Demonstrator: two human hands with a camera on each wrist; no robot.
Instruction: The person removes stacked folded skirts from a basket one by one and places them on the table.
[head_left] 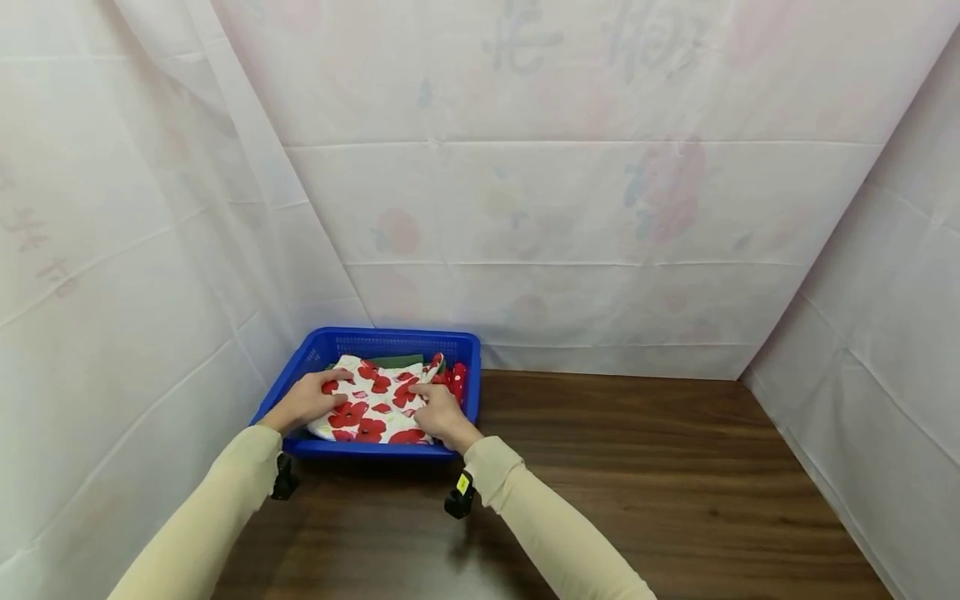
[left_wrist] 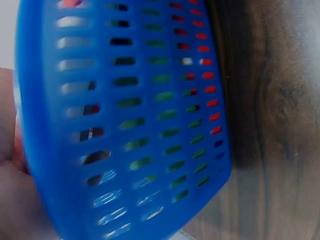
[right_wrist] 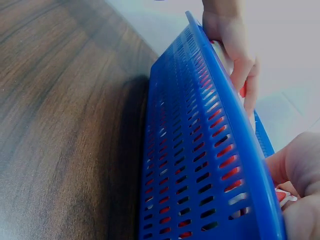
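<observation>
1. Cream sleeves (head_left: 206,517), two: lay over the near surface (head_left: 637,467).
2. Blue basket (head_left: 397,333): stood at left.
3. Red-flowered cloth (head_left: 381,408): lay topmost inside.
4. Left hand (head_left: 306,402): rested relaxed on cloth's left, ungrasping.
5. Right hand (head_left: 444,417): touched its right; pinching could not be told.
6. Handling: light, even pressure probably suited best.

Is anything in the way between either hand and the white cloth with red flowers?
Nothing visible: the left hand and right hand both touch the white cloth, reaching over the rim of the blue basket.
</observation>
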